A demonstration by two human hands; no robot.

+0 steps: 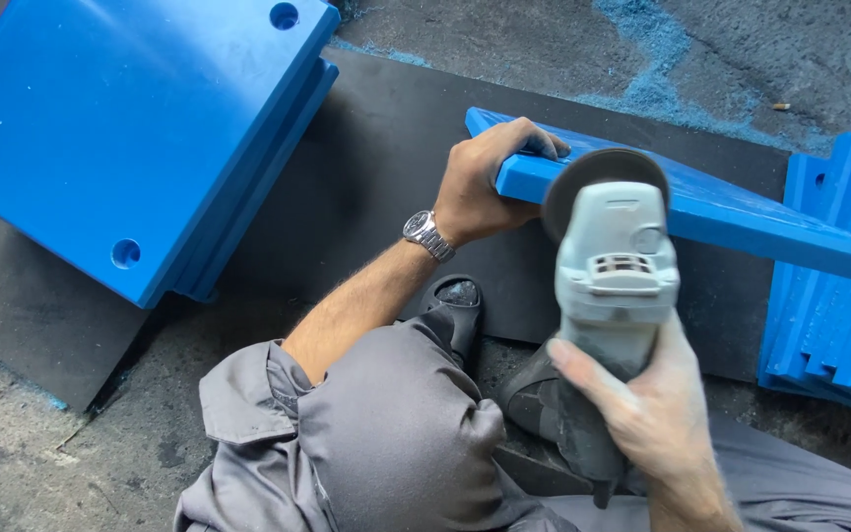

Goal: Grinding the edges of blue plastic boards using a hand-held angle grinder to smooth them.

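**Edge Grinding of a Blue Plastic Plate: Tool at the Workpiece**

A blue plastic plate (741,212) is held on edge, slanting across a black rubber mat (386,148) laid on the concrete floor (504,30). The near end of the plate is clamped by the left hand (485,182), with the fingers wrapped over its upper edge; a metal wristwatch (428,235) is worn on that wrist. A grey angle grinder (615,286) is gripped around its body by the right hand (647,399). The two hands are kept apart, each closed on its own item. The dark grinding disc (598,177) is positioned at the edge of the plate, just beside the left hand; whether contact is actually made cannot be told.

The step in hand is judged to be dressing of the plate edge near its end. For the next move, steady support of the plate and a controlled pass of the disc along the edge, directed away from the holding fingers, would be called for.

A stack of drilled blue plates (130,128) is placed to the left, and further blue profiled pieces (834,315) are stacked at the right. Blue dust (657,59) is scattered on the floor.
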